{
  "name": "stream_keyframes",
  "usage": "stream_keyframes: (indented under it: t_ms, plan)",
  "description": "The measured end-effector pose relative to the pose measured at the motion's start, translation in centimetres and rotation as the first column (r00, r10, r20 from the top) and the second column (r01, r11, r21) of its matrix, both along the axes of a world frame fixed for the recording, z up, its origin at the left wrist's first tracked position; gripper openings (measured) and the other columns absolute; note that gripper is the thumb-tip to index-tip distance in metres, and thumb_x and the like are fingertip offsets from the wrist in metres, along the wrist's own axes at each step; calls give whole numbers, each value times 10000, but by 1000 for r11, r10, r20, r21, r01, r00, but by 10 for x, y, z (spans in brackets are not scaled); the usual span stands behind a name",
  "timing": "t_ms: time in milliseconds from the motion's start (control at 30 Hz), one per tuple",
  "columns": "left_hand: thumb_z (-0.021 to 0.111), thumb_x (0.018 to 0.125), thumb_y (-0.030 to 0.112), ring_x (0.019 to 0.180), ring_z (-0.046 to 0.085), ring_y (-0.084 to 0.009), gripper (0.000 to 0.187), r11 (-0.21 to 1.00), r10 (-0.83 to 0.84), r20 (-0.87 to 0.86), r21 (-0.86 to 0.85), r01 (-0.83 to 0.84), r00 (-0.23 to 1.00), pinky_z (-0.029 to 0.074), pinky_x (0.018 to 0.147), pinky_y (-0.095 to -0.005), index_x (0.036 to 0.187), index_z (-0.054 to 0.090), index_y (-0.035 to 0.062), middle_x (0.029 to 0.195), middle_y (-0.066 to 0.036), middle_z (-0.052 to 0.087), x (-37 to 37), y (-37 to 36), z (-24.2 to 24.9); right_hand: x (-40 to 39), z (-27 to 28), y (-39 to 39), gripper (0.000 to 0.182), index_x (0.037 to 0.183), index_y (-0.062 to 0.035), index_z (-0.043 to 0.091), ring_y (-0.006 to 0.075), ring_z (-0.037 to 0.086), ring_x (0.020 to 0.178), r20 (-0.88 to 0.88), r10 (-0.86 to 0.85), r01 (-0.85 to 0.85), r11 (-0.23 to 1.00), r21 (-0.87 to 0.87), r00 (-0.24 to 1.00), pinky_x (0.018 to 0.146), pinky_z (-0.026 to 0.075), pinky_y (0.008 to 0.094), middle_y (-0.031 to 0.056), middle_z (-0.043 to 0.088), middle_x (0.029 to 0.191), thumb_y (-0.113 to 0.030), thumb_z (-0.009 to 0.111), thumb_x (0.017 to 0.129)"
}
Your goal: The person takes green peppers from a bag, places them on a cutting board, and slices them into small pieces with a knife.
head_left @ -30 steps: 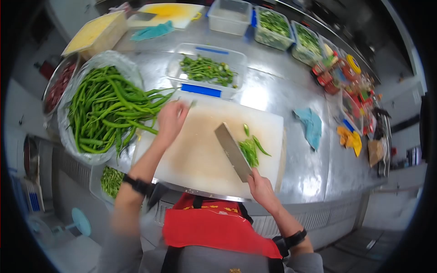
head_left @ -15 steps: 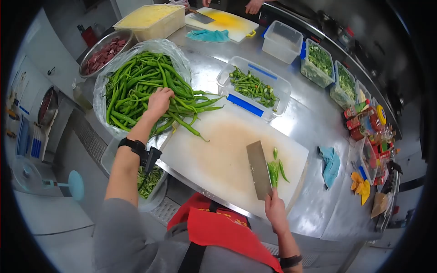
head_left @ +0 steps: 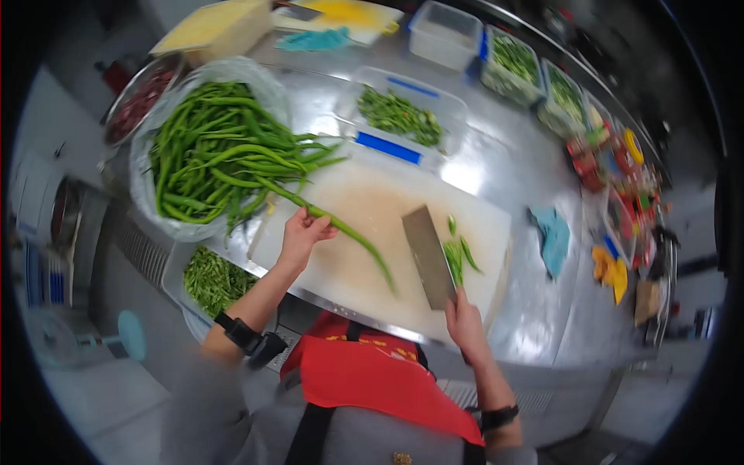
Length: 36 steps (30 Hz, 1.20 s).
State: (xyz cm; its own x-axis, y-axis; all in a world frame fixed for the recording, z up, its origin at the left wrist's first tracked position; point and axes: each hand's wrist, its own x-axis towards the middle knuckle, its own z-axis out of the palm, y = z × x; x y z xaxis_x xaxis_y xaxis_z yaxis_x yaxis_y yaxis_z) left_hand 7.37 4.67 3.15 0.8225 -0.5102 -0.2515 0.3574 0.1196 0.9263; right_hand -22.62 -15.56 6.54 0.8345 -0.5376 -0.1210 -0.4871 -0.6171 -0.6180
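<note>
My left hand [head_left: 301,236] pinches a long green chili pepper [head_left: 360,242] above the near left part of the white cutting board [head_left: 356,190]. In my right hand [head_left: 465,325] is the handle of a cleaver [head_left: 428,260], its broad blade over the right half of the board. A few cut chili pieces [head_left: 455,262] lie just right of the blade. Left of the board, a heap of whole green chilies [head_left: 225,147] fills a clear plastic bag [head_left: 267,85], some spilling over the board's corner.
Behind the board stands a clear tub [head_left: 457,116] with chili pieces. Below left, another tub holds sliced greens [head_left: 217,279]. A blue cloth [head_left: 550,240] lies on the right, near bottles [head_left: 620,167]. A metal bowl of meat [head_left: 143,105] is far left.
My left hand has come out of the chili heap toward me and to the right, drawing one chili over the board. The cleaver stays in my right hand. The whole view has shifted.
</note>
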Motion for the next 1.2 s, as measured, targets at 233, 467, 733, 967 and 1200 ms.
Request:
stream_keyframes:
  t_ms: [233, 467, 733, 967, 1200]
  plan:
    - [670, 884, 183, 561, 610, -111, 200, 841, -107, 39, 537, 69, 994, 494, 477, -252, 886, 605, -6, 733, -77, 643, 7, 29, -2, 2, 4, 0, 233, 1108, -20, 442, 478, 593, 654, -21, -32, 33, 999, 32, 999, 595, 451, 573, 279, 593, 661, -130, 515, 916]
    - [710, 768, 179, 882, 598, -222, 160, 789, -604, 786, 613, -44, 132, 467, 744, -384, 915, 685, 121, 926, -39, 642, -26, -19, -1, -1, 1, 0, 226, 1111, -42, 448, 473, 599, 666, -26, -16, 17, 999, 49, 1000, 610, 458, 570, 260, 613, 687, -129, 511, 912]
    - [698, 725, 74, 868, 542, -237, 184, 780, -626, 779, 626, -4, -28, 401, 736, -388, 893, 690, 149, 882, -16, 591, -54, -72, -19, -20, 13, -12, 229, 1122, -67, 462, 452, 606, 668, -59, -29, 27, 999, -25, 998, 598, 466, 555, 228, 630, 718, -136, 497, 907]
    - [706, 714, 61, 882, 535, -229, 200, 865, -475, 861, 495, -83, 185, 390, 748, -382, 890, 686, 152, 879, -3, 595, -82, -77, -41, -23, 18, -12, 223, 1123, -73, 473, 432, 614, 669, -56, 18, -20, 999, -40, 998, 584, 476, 535, 207, 632, 736, -132, 500, 909]
    - [707, 715, 66, 896, 537, -230, 152, 863, -438, 881, 468, -189, 180, 388, 743, -366, 839, 683, 150, 889, 2, 610, -84, -71, -42, -26, 26, 2, 254, 1166, -91, 491, 402, 626, 648, -164, 73, -87, 993, -84, 984, 581, 505, 497, 178, 642, 744, -157, 513, 922]
